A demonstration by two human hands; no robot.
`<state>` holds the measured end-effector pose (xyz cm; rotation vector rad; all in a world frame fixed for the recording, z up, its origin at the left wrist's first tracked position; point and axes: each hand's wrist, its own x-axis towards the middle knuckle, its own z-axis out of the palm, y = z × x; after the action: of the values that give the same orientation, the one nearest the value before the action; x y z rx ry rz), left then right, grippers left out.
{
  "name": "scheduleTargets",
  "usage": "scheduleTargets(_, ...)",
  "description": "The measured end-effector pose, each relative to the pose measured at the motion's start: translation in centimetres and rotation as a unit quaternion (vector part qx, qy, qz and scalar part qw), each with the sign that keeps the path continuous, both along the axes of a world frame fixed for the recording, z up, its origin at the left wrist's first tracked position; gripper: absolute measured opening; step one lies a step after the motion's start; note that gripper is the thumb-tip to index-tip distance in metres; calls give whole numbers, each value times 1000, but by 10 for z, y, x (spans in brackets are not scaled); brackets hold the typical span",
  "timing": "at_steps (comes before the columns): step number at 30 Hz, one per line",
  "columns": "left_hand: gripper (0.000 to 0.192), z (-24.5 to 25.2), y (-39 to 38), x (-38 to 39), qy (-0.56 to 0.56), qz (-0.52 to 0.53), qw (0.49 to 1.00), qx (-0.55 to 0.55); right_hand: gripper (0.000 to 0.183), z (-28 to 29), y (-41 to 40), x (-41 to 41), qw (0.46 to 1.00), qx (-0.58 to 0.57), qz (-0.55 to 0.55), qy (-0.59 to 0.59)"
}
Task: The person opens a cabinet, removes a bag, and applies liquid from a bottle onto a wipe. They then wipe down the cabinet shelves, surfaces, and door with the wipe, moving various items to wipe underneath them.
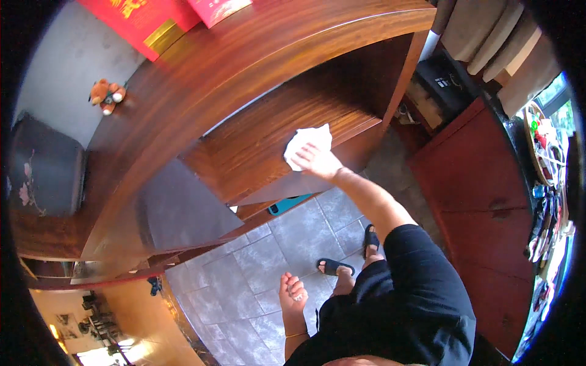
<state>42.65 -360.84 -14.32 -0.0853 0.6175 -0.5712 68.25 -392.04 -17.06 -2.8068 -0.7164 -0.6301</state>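
Note:
My right hand [319,160] reaches out and lies over a crumpled white cloth [316,137], its fingers spread across it. The cloth touches the front part of the wooden shelf [256,160] inside an open cabinet compartment. My left hand [294,295] hangs low above the tiled floor, apart from the cabinet. Its fingers are curled around something small and pale, too small to name.
The cabinet's wooden top [151,114] carries red gift boxes [151,23], a small plush bear [107,95] and a dark case with a flower pattern [46,169]. A dark red cabinet [485,192] stands at right. A teal object [288,205] lies below the compartment.

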Motion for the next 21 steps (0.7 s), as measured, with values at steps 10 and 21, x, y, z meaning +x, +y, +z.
scheduleTargets(10, 23, -26, -103, 17, 7, -44, 999, 13, 58, 9, -149, -24, 995, -38, -86, -35)
scheduleTargets(21, 17, -198, -77, 87, -79, -137, 984, 85, 51, -54, -130, -3, 927, 33, -218, -304)
